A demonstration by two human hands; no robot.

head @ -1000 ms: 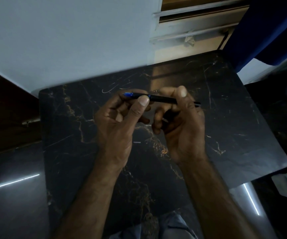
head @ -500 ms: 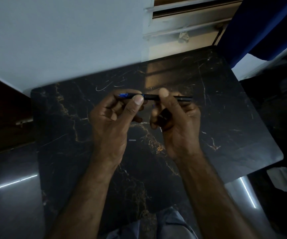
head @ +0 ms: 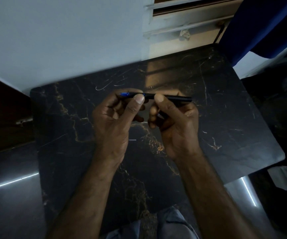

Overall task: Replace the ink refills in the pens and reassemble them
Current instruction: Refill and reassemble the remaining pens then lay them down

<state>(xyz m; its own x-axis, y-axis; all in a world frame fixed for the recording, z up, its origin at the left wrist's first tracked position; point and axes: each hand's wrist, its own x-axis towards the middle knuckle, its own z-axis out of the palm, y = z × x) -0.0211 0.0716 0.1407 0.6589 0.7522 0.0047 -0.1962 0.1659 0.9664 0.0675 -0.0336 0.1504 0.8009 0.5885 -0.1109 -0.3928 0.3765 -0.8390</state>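
A dark pen [head: 173, 97] with a blue end lies level between both hands, above a black marble table [head: 225, 118]. My left hand [head: 115, 118] pinches the blue end with thumb and fingers. My right hand [head: 175, 121] grips the black barrel, thumb on top near the middle. The black end sticks out to the right past my fingers. A second dark piece seems tucked in my right palm; I cannot make out what it is. A small pale part [head: 132, 140] lies on the table between my wrists.
A white wall stands behind the table. At the back right are a window sill [head: 182, 30] and a blue curtain [head: 263, 25]. A pale object [head: 283, 180] lies on the glossy floor to the right. My knees show under the near edge.
My right thumb has slid left along the barrel toward my left thumb. Both hands hold the pen throughout, in about the same place.
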